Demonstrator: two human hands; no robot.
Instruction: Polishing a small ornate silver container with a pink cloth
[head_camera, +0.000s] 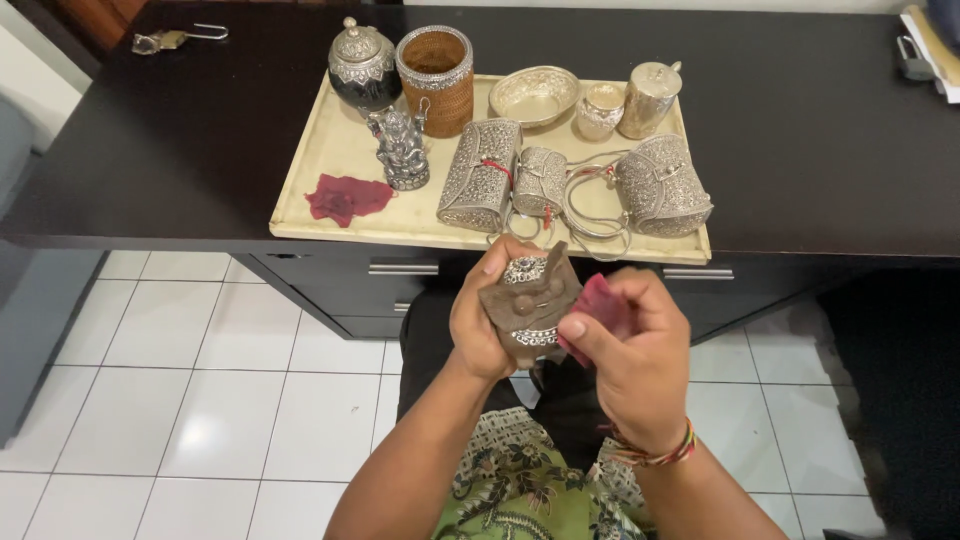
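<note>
White floor tiles spread beneath a dark worktop, and above the person's lap both hands meet in mid-air, just in front of the worktop's near edge. The left hand grips a small dark ornament with silver filigree trim; its fingers wrap around the left side, so that edge is hidden, and the object's exact shape is hard to read. The right hand pinches a dark red cloth against the ornament's right side, thumb forward, fingers curled closed over the cloth; most of the cloth is buried in the palm. A braided bracelet circles the right wrist.

Beyond the hands, a cream tray lies on the worktop. A second red cloth lies crumpled on its left part, beside a small silver figurine. Behind stand a lidded silver pot and a woven cylinder with a silver rim. To the right sit a shallow silver bowl, a little cup and a lidded silver jar. Three embossed silver purses lie toward the front, their looped handles tangled so it is unclear which belongs to which.

At the far left corner lies a padlock, small and blurred. Objects at the top right are cut off by the frame. Drawer handles show below the worktop, partly blocked by the hands.
</note>
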